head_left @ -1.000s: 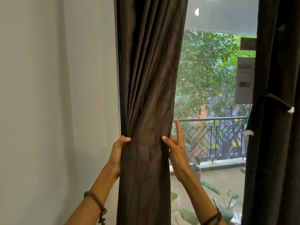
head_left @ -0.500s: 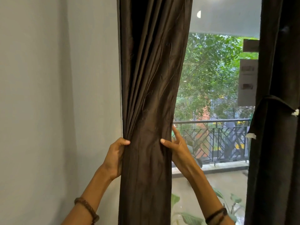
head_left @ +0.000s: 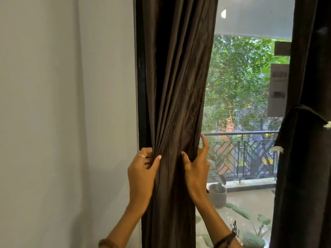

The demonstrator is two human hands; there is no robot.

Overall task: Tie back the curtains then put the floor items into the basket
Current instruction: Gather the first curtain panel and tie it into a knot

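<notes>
Gathering the left curtain beside the window frame, both hands pinch its folds: left hand, right hand, forefinger raised. Next likely needs a tie-back around the bunch.

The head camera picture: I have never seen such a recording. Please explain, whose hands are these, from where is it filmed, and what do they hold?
There is no machine. A person wears one camera on the head, so you look forward and down at that person's own arms. The left hand and the right hand both grip the left curtain, a dark brown one, gathering it into a bunch beside the grey wall. The right curtain already has a tie around it. Behind the glass is a balcony railing.
</notes>
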